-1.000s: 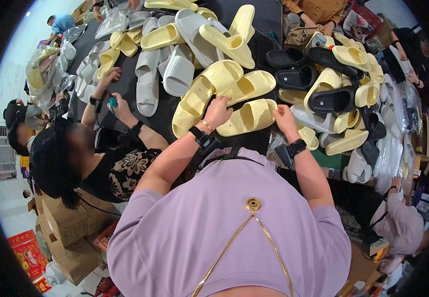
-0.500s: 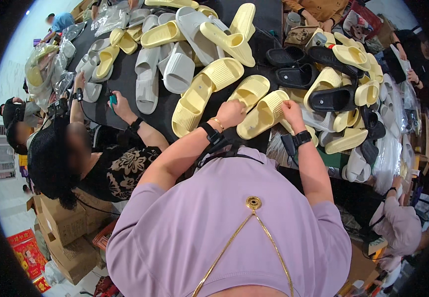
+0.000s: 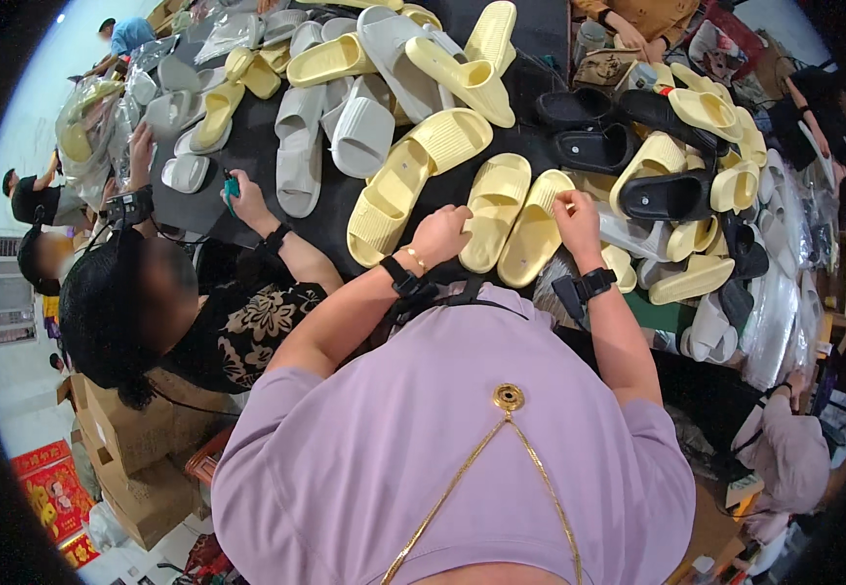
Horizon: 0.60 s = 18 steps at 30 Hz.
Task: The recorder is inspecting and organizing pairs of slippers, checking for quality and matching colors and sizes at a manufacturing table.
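Centrally, two pale yellow slide sandals lie side by side, soles up, near the front edge of a dark table [image 3: 247,156]. The left sandal [image 3: 494,210] and the right sandal [image 3: 537,229] touch along their long sides. The person's left hand [image 3: 439,234] rests curled against the near end of the left sandal, fingers folded in, gripping its edge. The right hand [image 3: 577,216] presses on the right sandal's outer edge, fingers bent over it. Both wrists carry dark bands.

Just left of the pair, a longer yellow sandal [image 3: 413,180] lies tilted, soles up. Toward the table's right edge sit black sandals [image 3: 593,148] among more yellow ones. Grey sandals [image 3: 362,132] lie further back toward the left side, with another yellow sandal [image 3: 462,73] behind them.

At the table's left edge, a co-worker in a dark flowered top reaches in, one hand [image 3: 242,195] holding a small teal object.
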Motion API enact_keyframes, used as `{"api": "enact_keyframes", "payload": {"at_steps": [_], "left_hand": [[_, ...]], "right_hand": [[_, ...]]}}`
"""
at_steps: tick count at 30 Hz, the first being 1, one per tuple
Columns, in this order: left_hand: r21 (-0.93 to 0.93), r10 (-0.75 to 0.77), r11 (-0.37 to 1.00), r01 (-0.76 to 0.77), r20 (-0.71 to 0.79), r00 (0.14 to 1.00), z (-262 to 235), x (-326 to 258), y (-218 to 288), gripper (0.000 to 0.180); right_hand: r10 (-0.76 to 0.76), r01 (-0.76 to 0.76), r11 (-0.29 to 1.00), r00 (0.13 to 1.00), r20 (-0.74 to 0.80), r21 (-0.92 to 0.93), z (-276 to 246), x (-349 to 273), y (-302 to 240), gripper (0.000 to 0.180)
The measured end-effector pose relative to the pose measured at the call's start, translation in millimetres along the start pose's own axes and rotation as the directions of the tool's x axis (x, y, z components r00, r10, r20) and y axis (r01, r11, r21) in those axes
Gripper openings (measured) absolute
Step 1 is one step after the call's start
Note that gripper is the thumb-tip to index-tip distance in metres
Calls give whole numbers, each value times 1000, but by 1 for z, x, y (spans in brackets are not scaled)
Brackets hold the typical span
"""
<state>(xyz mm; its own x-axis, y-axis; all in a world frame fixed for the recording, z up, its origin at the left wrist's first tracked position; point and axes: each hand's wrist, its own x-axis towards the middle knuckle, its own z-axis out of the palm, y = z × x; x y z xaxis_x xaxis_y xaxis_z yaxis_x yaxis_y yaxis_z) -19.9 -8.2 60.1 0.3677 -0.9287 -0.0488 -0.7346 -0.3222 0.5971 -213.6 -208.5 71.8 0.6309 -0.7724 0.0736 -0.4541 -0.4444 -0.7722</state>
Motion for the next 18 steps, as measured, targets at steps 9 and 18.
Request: {"api": "enact_keyframes", "payload": {"at_steps": [9,18], "left_hand": [[319,-58,933,165,-320,946,-57,-20,-24,33],[288,-123,936,201,-265,956,-45,21,-19,48]], "right_hand": [[202,-65,928,915,348,-368,45,-24,-32,59],[241,-182,908,964,116,-378,71,-4,-19,39]]}}
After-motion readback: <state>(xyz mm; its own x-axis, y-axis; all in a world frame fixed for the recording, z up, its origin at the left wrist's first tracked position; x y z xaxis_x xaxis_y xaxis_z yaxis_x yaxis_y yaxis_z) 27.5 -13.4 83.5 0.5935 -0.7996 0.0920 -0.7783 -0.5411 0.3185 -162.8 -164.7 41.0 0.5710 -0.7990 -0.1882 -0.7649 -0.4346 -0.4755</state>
